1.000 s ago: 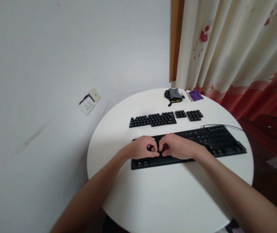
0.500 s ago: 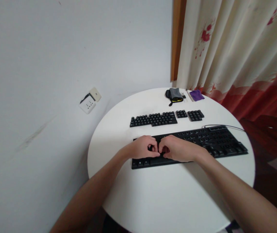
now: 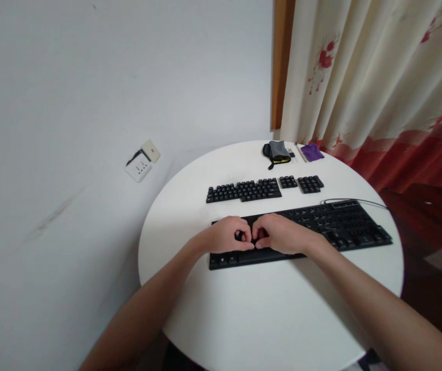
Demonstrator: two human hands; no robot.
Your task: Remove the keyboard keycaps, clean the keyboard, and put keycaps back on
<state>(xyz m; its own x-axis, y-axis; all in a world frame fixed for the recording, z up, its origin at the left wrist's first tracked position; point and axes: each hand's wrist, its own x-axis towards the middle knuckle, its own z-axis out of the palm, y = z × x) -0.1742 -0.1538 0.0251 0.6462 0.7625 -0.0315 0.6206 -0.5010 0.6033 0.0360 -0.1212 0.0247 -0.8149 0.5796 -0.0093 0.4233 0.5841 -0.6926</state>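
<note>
A black keyboard (image 3: 332, 221) lies across the table, with many of its keycaps off and some, such as those along the front row, still on. Over its left part, my left hand (image 3: 228, 234) has thumb and fingers curled together in a pinch. My right hand (image 3: 282, 234) meets it from the other side, fingers bent and the fingertips close to those of the left. What the fingertips hold, if anything, is hidden. Behind the keyboard, loose black keycaps are laid out in a large block (image 3: 261, 189), a small block (image 3: 288, 182) and a number-pad block (image 3: 310, 184).
At the back of the round white table (image 3: 251, 309) sit a grey and black pouch (image 3: 278, 151) and a purple cloth (image 3: 312, 152). A cable (image 3: 356, 200) runs off the keyboard's back right. A wall with a socket (image 3: 138, 166) stands left, a curtain (image 3: 379, 82) right.
The right hand's fingers have shifted slightly left and its thumb now lies nearer the left fingertips. The left hand stays nearly where it was. The whole view has moved a little.
</note>
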